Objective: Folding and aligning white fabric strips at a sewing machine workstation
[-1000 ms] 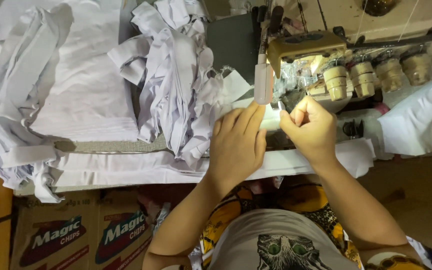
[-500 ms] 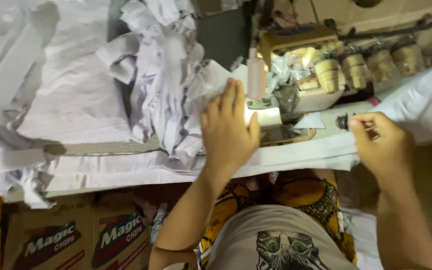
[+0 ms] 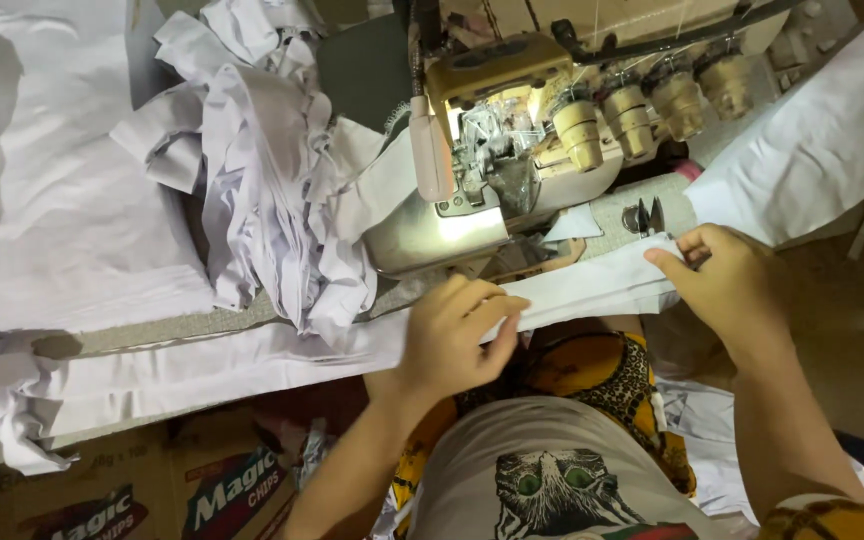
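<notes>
My left hand [image 3: 457, 335] and my right hand [image 3: 727, 290] grip a long strip of white fabric [image 3: 592, 285] at the table's front edge, the left pinching its middle and the right its right end. The strip lies stretched between them just in front of a cream overlock sewing machine [image 3: 522, 140] with several thread cones [image 3: 642, 110] on top. Its lit needle area sits just above my left hand.
A heap of crumpled white fabric pieces [image 3: 262, 170] lies left of the machine, with flat white cloth [image 3: 62, 210] further left. More white cloth [image 3: 812, 140] drapes at the right. Cardboard boxes [image 3: 152, 490] stand under the table edge. My lap fills the lower middle.
Both hands have left the needle area and dropped toward the front edge. The right hand swung out to the right; both now hold the white strip stretched between them.
</notes>
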